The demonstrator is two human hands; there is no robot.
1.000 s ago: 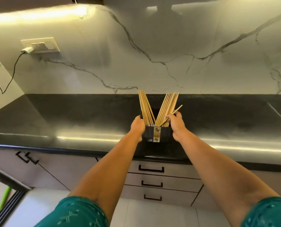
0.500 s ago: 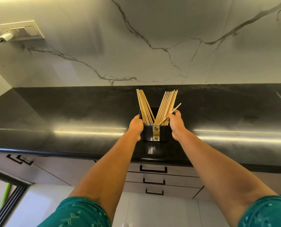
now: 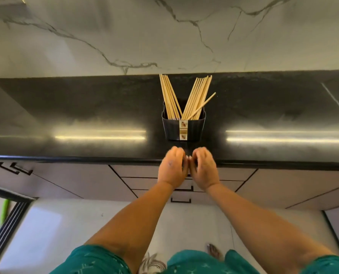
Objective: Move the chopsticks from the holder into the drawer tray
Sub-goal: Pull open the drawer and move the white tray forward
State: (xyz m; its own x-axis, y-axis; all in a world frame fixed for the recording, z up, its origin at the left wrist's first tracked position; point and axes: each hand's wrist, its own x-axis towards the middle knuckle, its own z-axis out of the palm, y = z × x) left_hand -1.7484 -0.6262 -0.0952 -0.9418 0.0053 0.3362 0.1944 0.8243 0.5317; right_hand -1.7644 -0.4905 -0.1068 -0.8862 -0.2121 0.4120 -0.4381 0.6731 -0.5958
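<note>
Table (image 3: 85, 107) bare either side of holder (image 3: 183, 128); chopsticks (image 3: 184, 95) fan in a V, open gap between. Both hands (image 3: 172, 169) (image 3: 204, 169) crowd drawer fronts (image 3: 145, 183) at table edge

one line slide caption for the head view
Both hands, left and right, empty at the counter edge; chopsticks fanned in the black holder.
</note>
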